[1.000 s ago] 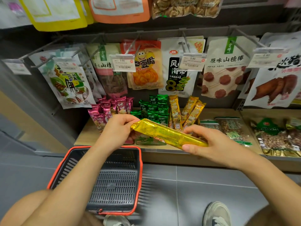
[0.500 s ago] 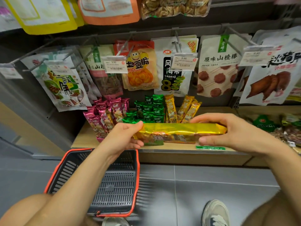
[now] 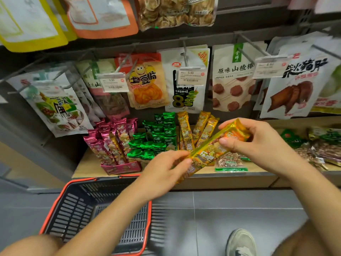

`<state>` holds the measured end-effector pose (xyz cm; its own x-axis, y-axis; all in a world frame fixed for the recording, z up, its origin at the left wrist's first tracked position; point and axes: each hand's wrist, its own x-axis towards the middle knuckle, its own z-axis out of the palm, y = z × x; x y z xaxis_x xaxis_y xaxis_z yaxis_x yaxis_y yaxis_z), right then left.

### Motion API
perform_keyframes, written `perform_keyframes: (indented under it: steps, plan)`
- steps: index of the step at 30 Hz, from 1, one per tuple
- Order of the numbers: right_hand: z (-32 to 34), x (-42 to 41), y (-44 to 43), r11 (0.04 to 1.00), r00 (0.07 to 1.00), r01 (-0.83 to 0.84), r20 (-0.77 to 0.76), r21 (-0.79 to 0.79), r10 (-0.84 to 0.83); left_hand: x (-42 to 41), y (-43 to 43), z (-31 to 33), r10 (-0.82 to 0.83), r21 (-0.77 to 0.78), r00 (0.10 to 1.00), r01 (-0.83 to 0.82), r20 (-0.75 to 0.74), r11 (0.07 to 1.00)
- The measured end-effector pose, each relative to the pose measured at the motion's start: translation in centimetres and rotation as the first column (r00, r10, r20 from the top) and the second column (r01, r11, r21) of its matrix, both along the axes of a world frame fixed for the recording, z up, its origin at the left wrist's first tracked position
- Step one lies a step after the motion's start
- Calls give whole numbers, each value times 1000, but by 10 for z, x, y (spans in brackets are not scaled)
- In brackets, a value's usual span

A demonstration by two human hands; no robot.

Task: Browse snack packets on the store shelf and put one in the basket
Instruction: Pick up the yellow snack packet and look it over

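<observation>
A long gold snack packet (image 3: 212,150) is held at both ends in front of the low shelf, tilted with its right end higher. My left hand (image 3: 164,174) pinches its lower left end and my right hand (image 3: 258,143) grips its upper right end. Its printed front faces me. The dark basket with an orange rim (image 3: 53,211) sits on the floor below my left arm, which hides part of its inside. On the shelf behind stand more gold packets (image 3: 199,130), green packets (image 3: 158,137) and pink packets (image 3: 114,143).
Bagged snacks (image 3: 147,84) hang on metal pegs with price tags (image 3: 191,76) above the wooden shelf (image 3: 230,180). Peanut bags (image 3: 230,161) lie at the shelf's right. Grey floor tiles and my shoe (image 3: 239,242) are below.
The packet was turned over from its plain gold back to its printed front, and went from level to tilted up at the right. The camera view shifted a little left.
</observation>
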<state>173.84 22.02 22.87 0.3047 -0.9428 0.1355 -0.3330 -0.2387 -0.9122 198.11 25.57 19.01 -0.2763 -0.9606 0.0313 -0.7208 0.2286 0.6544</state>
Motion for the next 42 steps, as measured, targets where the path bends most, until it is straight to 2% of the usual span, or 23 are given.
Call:
perform_keyframes:
  steps: [3, 6, 9, 12, 14, 16, 18, 21, 24, 28, 33, 36, 39, 42]
  plan:
    - [-3, 9, 1, 1000, 999, 2, -34, -21, -3, -29, -12, 16, -138, -76, 990, 139, 13, 987]
    - [-12, 14, 0, 1000, 1000, -9, 23, 20, 8, -45, -26, 19, -157, -105, 987, 154, -24, 983]
    - [-27, 15, -7, 987, 994, -33, 104, 156, 16, -42, -38, 16, -145, -133, 984, 130, -107, 982]
    - [-53, 18, -10, 973, 992, -87, -76, 213, 105, -33, -52, 15, -95, -154, 969, 60, -228, 986]
    - [-74, 23, -10, 962, 962, -99, -222, 253, 157, -28, -60, 14, -33, -80, 933, 4, -359, 997]
    - [-93, 27, -13, 944, 950, -103, -251, 313, 187, -24, -67, 14, 40, -29, 909, -57, -415, 998]
    - [-108, 26, -19, 927, 953, -82, -242, 367, 180, -20, -79, 14, 103, -69, 949, -129, -299, 989]
    - [-126, 21, -39, 941, 933, 27, -347, 337, 98, -17, -97, 15, 122, -163, 986, -140, -114, 977]
    - [-139, 24, -67, 940, 910, 185, -411, 285, -55, -19, -114, 12, 94, -269, 995, -95, -18, 958]
    - [-165, 31, -97, 915, 857, 342, -469, 213, -211, -20, -144, 0, 124, -364, 992, -105, 30, 926]
    - [-200, 38, -113, 870, 825, 421, -507, 255, -251, -27, -183, -14, 177, -354, 972, -113, 152, 928]
    - [-210, 38, -114, 873, 820, 429, -504, 231, -270, -38, -199, -27, 107, -305, 966, -31, 235, 952]
    - [-213, 38, -116, 865, 838, 448, -444, 226, -318, -54, -210, -45, 48, -260, 898, 75, 438, 963]
    - [-214, 37, -115, 866, 844, 453, -415, 210, -341, -65, -215, -61, 150, -309, 704, 103, 694, 945]
